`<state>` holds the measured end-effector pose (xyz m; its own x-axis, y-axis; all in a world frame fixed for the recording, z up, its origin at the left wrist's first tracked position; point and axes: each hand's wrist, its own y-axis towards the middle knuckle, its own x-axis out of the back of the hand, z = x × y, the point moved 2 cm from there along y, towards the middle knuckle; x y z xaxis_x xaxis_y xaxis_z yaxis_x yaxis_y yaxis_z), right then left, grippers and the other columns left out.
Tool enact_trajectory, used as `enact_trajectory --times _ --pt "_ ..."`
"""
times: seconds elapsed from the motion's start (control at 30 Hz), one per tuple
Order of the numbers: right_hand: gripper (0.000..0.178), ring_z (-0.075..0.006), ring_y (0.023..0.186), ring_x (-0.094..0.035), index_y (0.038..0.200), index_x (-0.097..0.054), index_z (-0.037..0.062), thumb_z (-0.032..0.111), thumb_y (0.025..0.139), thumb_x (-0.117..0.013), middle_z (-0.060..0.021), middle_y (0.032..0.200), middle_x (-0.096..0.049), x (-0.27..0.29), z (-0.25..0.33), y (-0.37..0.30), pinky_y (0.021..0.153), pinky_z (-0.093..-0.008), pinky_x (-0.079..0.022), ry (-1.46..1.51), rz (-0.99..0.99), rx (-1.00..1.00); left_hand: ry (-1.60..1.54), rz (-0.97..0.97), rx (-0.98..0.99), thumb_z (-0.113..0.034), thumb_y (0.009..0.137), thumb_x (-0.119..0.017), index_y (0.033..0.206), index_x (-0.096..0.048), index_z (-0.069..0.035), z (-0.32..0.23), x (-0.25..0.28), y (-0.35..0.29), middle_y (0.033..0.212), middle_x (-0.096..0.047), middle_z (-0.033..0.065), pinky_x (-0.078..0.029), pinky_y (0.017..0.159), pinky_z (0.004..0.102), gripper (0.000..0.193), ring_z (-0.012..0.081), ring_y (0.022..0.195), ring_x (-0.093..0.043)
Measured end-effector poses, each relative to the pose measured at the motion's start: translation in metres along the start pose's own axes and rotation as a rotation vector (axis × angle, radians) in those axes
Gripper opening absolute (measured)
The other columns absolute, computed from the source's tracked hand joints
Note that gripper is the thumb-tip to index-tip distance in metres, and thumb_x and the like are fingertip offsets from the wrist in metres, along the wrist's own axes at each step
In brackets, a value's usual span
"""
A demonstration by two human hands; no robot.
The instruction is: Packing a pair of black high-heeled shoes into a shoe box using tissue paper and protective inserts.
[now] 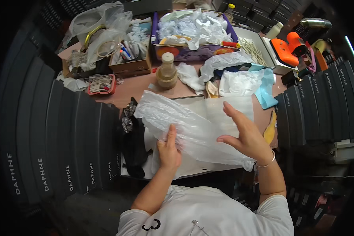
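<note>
A thin, crinkled white wrapping sheet (185, 126), part see-through, stretches slantwise in front of me. My left hand (170, 151) grips its near edge, thumb on top and fingers underneath. Over its right part hovers my right hand (246, 135), thumb and fingers spread, with nothing between them. Left of the sheet lies a black shoe (133, 147) with a sparkling ornament. Beneath the sheet is a shallow open box (212, 168) with a white inside, largely covered. A pale, smooth sheet (236, 112) lies behind my right hand.
Dark shoe boxes stand in rows on the left (63, 129) and right (314, 106). Behind the work spot are a bottle with brown liquid (167, 72), a red tray of small sticks (101, 84), a purple box (181, 53) of crumpled paper and a light blue cloth (266, 90).
</note>
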<state>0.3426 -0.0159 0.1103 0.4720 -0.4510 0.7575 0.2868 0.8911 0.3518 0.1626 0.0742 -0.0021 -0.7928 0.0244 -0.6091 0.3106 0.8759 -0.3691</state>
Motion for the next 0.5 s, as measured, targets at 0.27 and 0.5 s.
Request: enact_trajectory --times 0.27,0.5 --pt "0.018 -0.0046 0.062 -0.052 0.094 -0.066 -0.0035 0.013 0.089 -0.065 0.0018 0.07 -0.059 -0.073 -0.061 -0.019 0.056 -0.0228 -0.044 0.609 0.518 -0.6 0.714 -0.036 -0.563 -0.017 0.094 -0.063 0.12 -0.06 0.006 -0.089 0.116 -0.002 0.111 -0.06 0.01 -0.05 0.084 0.0285 0.035 0.0164 0.096 -0.061" --pt "0.017 -0.0058 0.055 -0.046 0.088 -0.063 -0.0022 0.014 0.092 -0.061 0.0028 0.065 -0.053 -0.069 -0.054 -0.019 0.052 -0.0243 -0.039 0.566 0.43 -0.525 1.519 -0.186 -0.346 -0.01 0.09 -0.059 0.148 -0.022 0.0 -0.085 0.19 0.021 0.136 -0.046 0.0309 -0.036 0.107 0.0459 0.07 0.0455 0.129 -0.043"
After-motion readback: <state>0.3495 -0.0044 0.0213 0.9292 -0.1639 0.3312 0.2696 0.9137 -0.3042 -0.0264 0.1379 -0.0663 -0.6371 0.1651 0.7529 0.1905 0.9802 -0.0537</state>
